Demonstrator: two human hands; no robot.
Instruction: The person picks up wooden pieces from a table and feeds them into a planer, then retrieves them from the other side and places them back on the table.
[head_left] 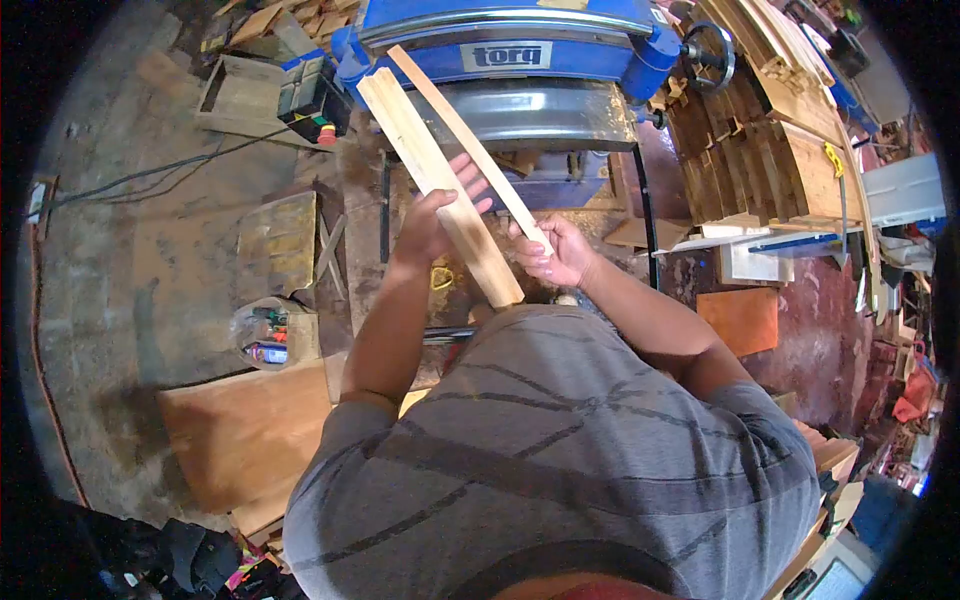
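left hand [432, 222] grips wide board [420, 150] | right hand [552, 252] grips thin strip [470, 140]

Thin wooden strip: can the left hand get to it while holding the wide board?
Probably yes: the left hand grips the wide board right beside the thin strip, which the right hand holds; nothing lies between.

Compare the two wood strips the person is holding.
The wide strip in the left hand is broader and thicker; the thin strip in the right hand is narrow and slim. The wide strip's near end reaches down to the shirt; the thin strip ends at the right hand. Both are pale wood, angled toward the blue machine.
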